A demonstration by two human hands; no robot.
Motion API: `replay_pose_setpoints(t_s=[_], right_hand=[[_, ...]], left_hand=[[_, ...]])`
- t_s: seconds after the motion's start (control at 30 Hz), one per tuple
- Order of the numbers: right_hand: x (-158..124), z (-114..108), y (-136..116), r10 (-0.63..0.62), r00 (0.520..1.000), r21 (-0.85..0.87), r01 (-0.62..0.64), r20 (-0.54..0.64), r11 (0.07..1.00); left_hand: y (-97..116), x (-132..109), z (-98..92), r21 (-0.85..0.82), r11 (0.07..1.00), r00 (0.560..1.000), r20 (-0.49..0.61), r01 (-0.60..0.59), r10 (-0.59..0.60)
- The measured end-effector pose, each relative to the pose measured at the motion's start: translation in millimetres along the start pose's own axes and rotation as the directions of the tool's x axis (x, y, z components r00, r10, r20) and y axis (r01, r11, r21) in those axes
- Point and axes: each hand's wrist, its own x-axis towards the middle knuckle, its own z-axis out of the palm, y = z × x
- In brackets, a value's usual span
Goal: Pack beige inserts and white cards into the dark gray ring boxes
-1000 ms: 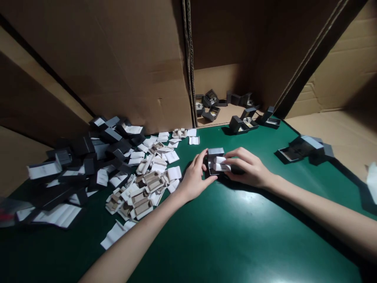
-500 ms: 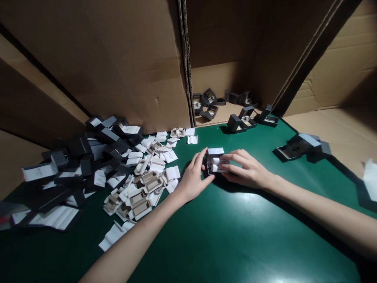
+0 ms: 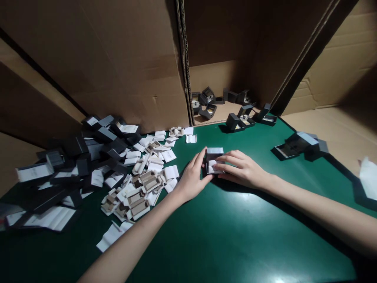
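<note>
A small black jewelry box [image 3: 215,151] stands on the green table with its lid raised and a white insert [image 3: 211,164] inside. My left hand [image 3: 193,175] grips it from the left, fingers along the far side and thumb at the near corner. From the right, my right hand [image 3: 246,169] reaches in with its fingers close together. Its fingertips press on the white insert and hide part of it. Where the right thumb lies is hard to make out.
Many black boxes [image 3: 107,134] are heaped at the left. Beside them lie white papers and small cardboard trays [image 3: 150,179]. More opened black boxes [image 3: 266,118] stand at the back right and inside a cardboard compartment [image 3: 219,72]. A white sheet [image 3: 369,179] is at the right edge.
My right fingertips have moved slightly left and deeper over the white insert, which showed as two rounded white pieces before. My left hand stays on the box. The view has shifted slightly.
</note>
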Motion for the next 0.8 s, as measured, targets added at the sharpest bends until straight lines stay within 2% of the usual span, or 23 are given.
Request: replay_pose_setpoints(t_s=[0.17, 0.27, 0.33, 0.4, 0.5, 0.57, 0.67, 0.8], right_hand=[[-1.0, 1.0, 1.4, -0.002, 1.000, -0.005, 0.002, 0.016, 1.000], [-3.1, 0.8, 2.9, 0.022, 0.999, -0.103, -0.018, 0.033, 0.994], [-4.6, -0.6, 3.0, 0.016, 1.000, -0.170, -0.016, -0.001, 0.985], [-5.6, -2.7, 2.0, -0.014, 0.999, -0.227, 0.003, -0.047, 0.974], [-5.4, -4.5, -0.9, -0.047, 0.993, -0.275, 0.016, -0.107, 0.961], [-4.2, -3.2, -2.1, -0.048, 0.991, -0.237, 0.018, -0.122, 0.971], [-1.7, 1.2, -1.1, -0.043, 0.994, -0.103, 0.032, -0.105, 0.994], [1.2, 3.7, 2.8, -0.010, 0.994, 0.028, 0.013, -0.105, 1.000]], left_hand=[[-0.1, 0.3, 0.0, 0.019, 1.000, 1.000, -0.029, 0.000, 0.001], [-0.4, 0.2, 0.3, -0.061, 0.998, 0.997, -0.078, 0.002, -0.007], [-0.3, 0.1, 0.3, -0.119, 0.993, 0.995, -0.098, -0.021, 0.009], [0.7, -0.4, -0.2, -0.124, 0.991, 0.997, -0.071, -0.053, 0.044], [4.0, -1.8, -2.1, -0.040, 0.994, 0.995, 0.012, -0.100, 0.101], [6.3, -2.5, -3.7, -0.007, 0.993, 0.992, 0.047, -0.120, 0.121], [8.0, -2.6, -5.0, -0.057, 0.994, 0.992, 0.072, -0.097, 0.101], [8.4, -1.6, -3.1, -0.079, 0.993, 0.996, -0.009, -0.088, 0.087]])
